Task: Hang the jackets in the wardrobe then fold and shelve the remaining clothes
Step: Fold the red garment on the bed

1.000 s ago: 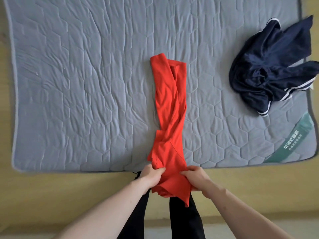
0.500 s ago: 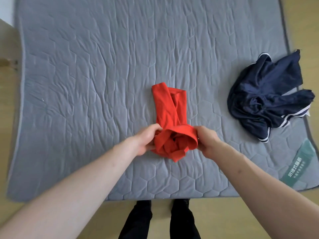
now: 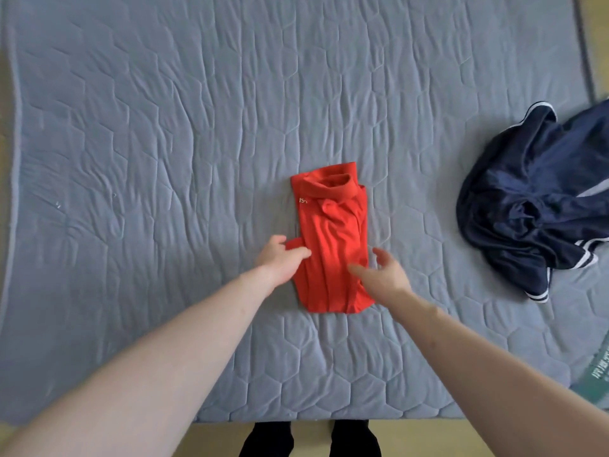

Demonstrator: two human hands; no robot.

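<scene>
Red shirt (image 3: 331,245): one, folded narrow, lying mid-mattress (image 3: 164,127). Soft, light, limp; you'd best slide flat palms under both long edges. Your left hand (image 3: 280,258) pinches a stray flap at its left edge; your right hand (image 3: 382,275) hovers, fingers spread, holding nothing. Navy garment (image 3: 534,206): one, crumpled, well apart to the right.

Grey hexagon-quilted mattress pad (image 3: 197,127) over pale yellow-tan floor (image 3: 601,44), in soft even light.
</scene>
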